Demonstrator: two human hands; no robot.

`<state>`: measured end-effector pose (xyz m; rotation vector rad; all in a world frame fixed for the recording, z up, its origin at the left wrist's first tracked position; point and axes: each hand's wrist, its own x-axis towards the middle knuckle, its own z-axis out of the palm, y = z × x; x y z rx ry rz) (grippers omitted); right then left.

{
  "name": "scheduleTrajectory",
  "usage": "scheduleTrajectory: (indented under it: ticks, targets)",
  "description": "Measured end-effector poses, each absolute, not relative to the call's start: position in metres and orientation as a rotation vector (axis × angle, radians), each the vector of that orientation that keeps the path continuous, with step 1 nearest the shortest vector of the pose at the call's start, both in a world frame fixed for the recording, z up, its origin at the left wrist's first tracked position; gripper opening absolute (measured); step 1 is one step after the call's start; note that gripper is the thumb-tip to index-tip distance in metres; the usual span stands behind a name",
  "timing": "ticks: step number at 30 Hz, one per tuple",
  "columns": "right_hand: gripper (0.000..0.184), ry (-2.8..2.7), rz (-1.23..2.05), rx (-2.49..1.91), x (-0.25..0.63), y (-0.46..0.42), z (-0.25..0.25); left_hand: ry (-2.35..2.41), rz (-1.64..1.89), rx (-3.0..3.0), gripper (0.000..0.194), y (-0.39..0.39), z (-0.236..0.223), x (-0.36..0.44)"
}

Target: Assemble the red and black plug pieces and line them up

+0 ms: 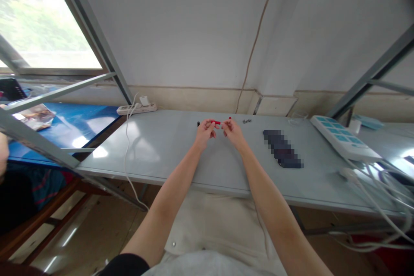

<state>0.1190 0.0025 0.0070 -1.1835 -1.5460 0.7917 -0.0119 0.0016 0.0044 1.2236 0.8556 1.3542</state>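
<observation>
Above the grey table, my left hand (203,133) pinches a small red stick-like piece (215,122), which lies level and points to the right. My right hand (232,132) is close beside its right end, thumb and fingers pressed together; what they hold, if anything, is too small to make out. A bit of red (230,118) shows just behind the right hand's fingers. Next to the left hand stands a small black piece (198,124). Several tiny metal parts (247,121) lie to the right of my hands.
A dark, pixelated oblong thing (283,148) lies right of my right arm. A large white power strip (344,138) with trailing cables is farther right. Another power strip (137,108) with a hanging white cord stands back left. At the left edge is part of another person (4,151).
</observation>
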Motion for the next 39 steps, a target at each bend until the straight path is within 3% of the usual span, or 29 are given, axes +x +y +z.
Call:
scheduleTrajectory:
  ticks: [4,9,14,22,30,39]
  targets:
    - [0.055,-1.517,0.833,-1.174,0.119,0.002,0.008,0.875,1.351,1.222,0.037,0.0,0.006,-0.012]
    - [0.053,-1.572,0.87,-1.238,0.121,-0.002,0.012,0.861,1.352,1.217,0.038,0.001,0.004,-0.011]
    - [0.039,-1.685,0.814,-1.202,0.124,-0.002,0.011,0.919,1.439,1.212,0.036,0.002,0.004,-0.01]
    - [0.014,-1.918,0.343,-1.428,0.14,0.005,0.004,1.073,1.636,1.284,0.032,-0.001,0.006,-0.008]
    - [0.017,-1.68,0.288,-1.929,0.168,0.013,-0.006,1.265,1.272,1.745,0.013,0.01,-0.013,0.014]
    - [0.022,-1.662,0.226,-2.039,0.166,0.011,-0.012,1.375,1.127,1.921,0.015,0.035,-0.011,0.042]
